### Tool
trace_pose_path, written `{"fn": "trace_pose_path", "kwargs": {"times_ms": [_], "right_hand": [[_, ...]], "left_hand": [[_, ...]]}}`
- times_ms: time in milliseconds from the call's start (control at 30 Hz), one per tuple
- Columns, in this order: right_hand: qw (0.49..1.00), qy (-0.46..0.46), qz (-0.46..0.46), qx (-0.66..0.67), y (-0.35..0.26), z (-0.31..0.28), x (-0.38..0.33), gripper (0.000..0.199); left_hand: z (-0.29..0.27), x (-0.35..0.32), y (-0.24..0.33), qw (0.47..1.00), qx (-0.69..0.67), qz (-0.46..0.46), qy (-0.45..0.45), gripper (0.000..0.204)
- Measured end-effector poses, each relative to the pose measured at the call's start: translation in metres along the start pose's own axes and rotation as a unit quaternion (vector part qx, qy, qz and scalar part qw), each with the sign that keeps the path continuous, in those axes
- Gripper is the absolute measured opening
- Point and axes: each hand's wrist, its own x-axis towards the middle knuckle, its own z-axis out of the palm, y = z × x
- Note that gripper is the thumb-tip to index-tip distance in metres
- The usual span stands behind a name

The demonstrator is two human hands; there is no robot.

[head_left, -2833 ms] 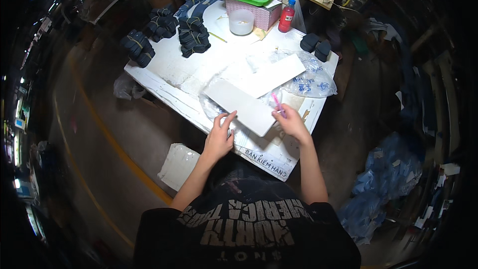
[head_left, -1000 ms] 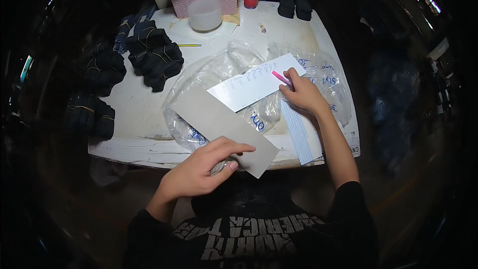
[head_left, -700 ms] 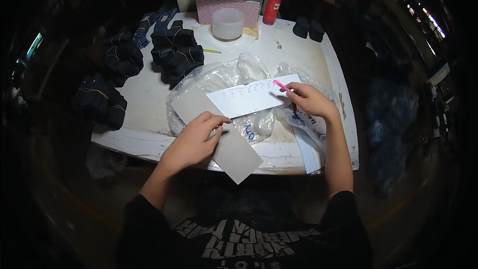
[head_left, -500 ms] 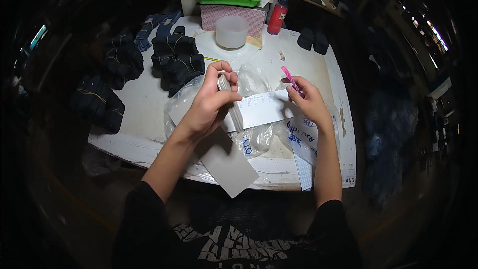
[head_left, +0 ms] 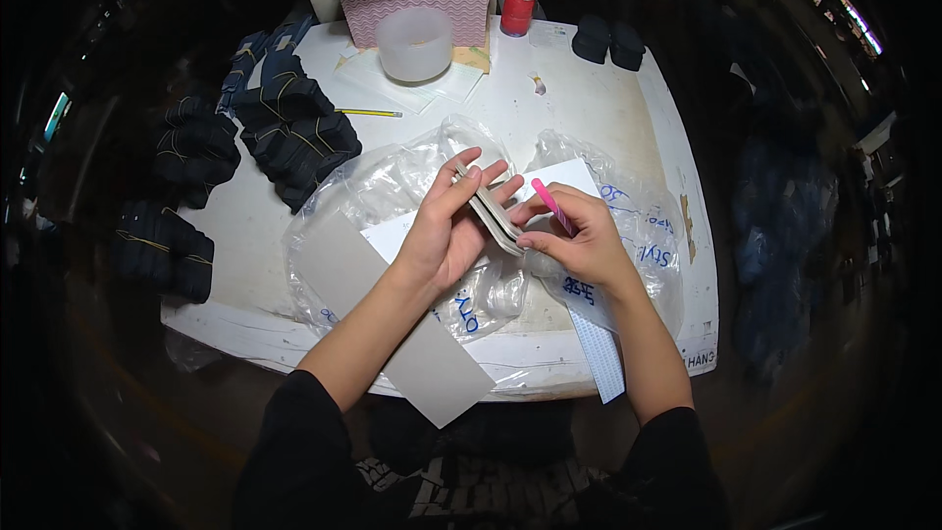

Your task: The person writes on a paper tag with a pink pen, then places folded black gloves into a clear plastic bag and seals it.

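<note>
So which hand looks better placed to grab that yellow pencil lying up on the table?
Probably the left hand. The yellow pencil lies up and to the left on the white table, nearer that hand. The right hand already carries a pink pen. Both hands share a folded card, so one must let go.

Landmark: your table (head_left: 608, 108).
Centre: plastic bags (head_left: 392, 196), your hands above them.
Left: bundles (head_left: 294, 132) beside the bags.
Far edge: tub (head_left: 415, 43), bottle (head_left: 520, 2) to its right.
Near edge: cardboard sheet (head_left: 432, 368) overhangs.
</note>
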Motion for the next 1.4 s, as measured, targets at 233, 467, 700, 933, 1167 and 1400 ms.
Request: {"fn": "trace_pose_path", "kwargs": {"times_ms": [233,467,700,933,1167,1400], "right_hand": [[0.996,-0.005,0.025,0.087,0.007,0.000,-0.002,0.023],[0.992,0.038,0.036,0.116,0.002,-0.002,-0.003,0.015],[0.994,0.095,-0.003,-0.055,-0.011,-0.001,0.000,0.028],[0.994,-0.012,-0.107,0.026,-0.009,-0.007,-0.003,0.041],[0.997,-0.029,-0.065,-0.022,-0.009,-0.014,-0.001,0.032],[0.998,-0.014,-0.068,-0.002,-0.010,-0.013,-0.002,0.021]], "left_hand": [[0.004,-0.003,0.003,0.999,0.008,-0.034,-0.004,0.054],[0.002,-0.003,0.008,0.998,0.020,-0.058,-0.031,0.052],[0.003,-0.002,0.009,0.997,0.048,-0.048,-0.047,0.053],[0.002,-0.004,0.005,0.995,0.066,-0.041,-0.062,0.055],[0.002,-0.004,0.001,0.994,0.062,-0.064,-0.065,0.055],[0.000,-0.002,0.004,0.993,0.055,-0.079,-0.064,0.059]]}}
